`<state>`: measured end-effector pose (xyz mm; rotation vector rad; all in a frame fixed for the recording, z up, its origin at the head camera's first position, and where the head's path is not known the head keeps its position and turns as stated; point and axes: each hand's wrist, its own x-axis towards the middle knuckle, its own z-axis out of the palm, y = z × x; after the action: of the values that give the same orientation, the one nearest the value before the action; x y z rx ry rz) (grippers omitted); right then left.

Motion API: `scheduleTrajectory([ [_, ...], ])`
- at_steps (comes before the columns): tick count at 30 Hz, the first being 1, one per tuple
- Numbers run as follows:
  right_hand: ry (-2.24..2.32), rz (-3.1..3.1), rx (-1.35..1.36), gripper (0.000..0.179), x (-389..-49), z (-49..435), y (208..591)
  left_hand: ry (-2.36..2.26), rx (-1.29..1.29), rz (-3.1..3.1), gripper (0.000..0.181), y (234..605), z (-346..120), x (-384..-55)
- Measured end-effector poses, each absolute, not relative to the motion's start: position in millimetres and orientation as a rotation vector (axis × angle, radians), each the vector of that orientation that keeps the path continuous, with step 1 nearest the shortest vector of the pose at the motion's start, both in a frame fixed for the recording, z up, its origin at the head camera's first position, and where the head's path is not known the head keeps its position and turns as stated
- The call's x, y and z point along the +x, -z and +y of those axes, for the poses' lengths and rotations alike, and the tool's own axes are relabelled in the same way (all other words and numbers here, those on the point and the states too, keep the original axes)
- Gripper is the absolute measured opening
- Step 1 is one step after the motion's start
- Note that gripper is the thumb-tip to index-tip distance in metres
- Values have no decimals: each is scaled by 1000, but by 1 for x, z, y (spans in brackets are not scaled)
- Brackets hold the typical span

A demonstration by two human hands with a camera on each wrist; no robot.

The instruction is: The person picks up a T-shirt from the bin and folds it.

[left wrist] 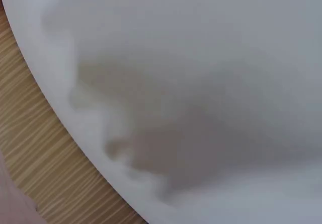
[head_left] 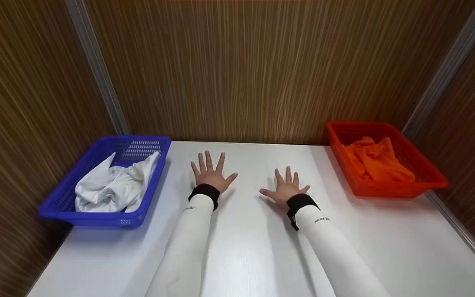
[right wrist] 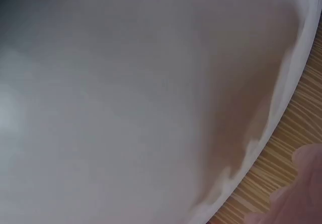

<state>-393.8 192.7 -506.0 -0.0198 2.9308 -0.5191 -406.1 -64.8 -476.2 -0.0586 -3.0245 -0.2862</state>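
Spreading hands: the left hand (head_left: 212, 177), fingers straight and fanned wide, is to the right of the blue perforated basket (head_left: 109, 219); the right hand (head_left: 285, 192), likewise splayed wide, is farther right of that basket. Neither holds anything.
White cloth (head_left: 111, 187): crumpled inside the blue perforated basket, one pointed corner sticking up.
Orange cloth (head_left: 375, 161): bunched inside the red basket (head_left: 394, 190), well to the right of the blue perforated basket.
Step in hand: seemingly a pause, with both hands on or just over the white tabletop (head_left: 241, 247); whether it opens or closes the work cannot be told.
Next move: handling either cloth would call for reaching over a rim and pinching a loose fold.
Palms: hidden from above, so contact is uncertain.
Cloth shapes: too rumpled to identify as garments.
Wrist views: mostly pale blur and brownish smudges, with skin cut off at a corner.
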Motion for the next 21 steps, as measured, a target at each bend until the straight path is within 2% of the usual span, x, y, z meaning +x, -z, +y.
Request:
scheduleTrajectory([
  [5,500,2831,-73,108,-383,185,501,283,-40,-3013,88,457,-84,-412],
  [12,470,2811,-105,105,-367,182,488,313,46,-3012,90,407,-119,-416],
  [21,484,2810,-103,105,-363,177,487,484,259,-2989,93,361,-202,-402],
])
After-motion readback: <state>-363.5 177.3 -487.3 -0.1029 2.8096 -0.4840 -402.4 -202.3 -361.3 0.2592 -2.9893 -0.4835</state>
